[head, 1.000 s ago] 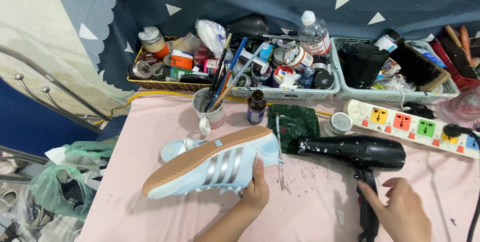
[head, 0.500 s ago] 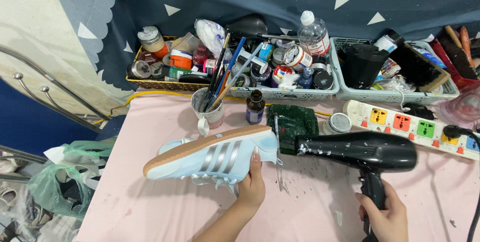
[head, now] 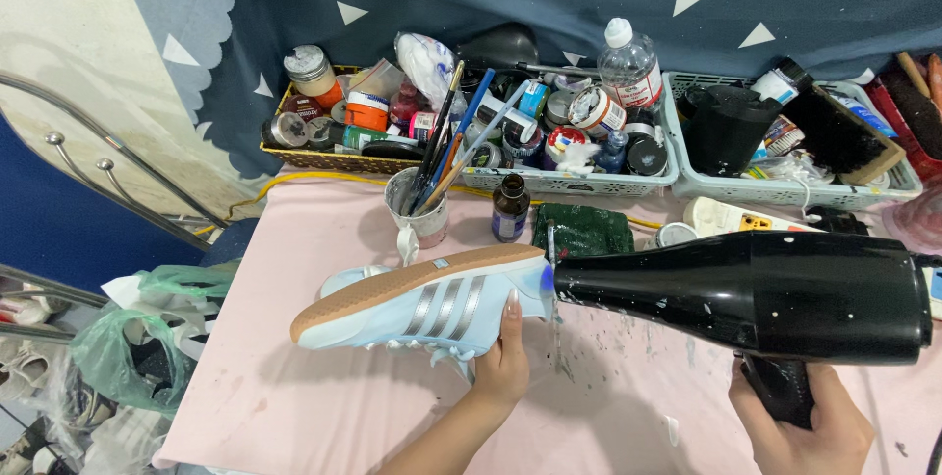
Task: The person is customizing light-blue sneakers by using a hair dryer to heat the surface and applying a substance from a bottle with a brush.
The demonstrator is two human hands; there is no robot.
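My left hand [head: 501,369] grips a light blue sneaker [head: 422,300] with silver stripes and a tan sole, held on its side above the pink table [head: 294,396]. My right hand [head: 800,423] holds the handle of a black hair dryer [head: 756,290] speckled with white paint. The dryer is raised level, and its nozzle nearly touches the heel end of the sneaker. A second light blue shoe [head: 343,279] lies on the table behind the held one, mostly hidden.
A cup of paintbrushes [head: 420,215], a small brown bottle [head: 509,208] and a green stained cloth [head: 584,230] stand behind the shoe. Baskets [head: 574,181] of paint jars and a clear bottle [head: 628,68] line the back. Plastic bags [head: 128,357] hang off the left edge.
My right hand took the hair dryer by its handle, lifted it off the table and brought its nozzle up to the sneaker's heel. The sneaker has tilted slightly and stayed in my left hand.
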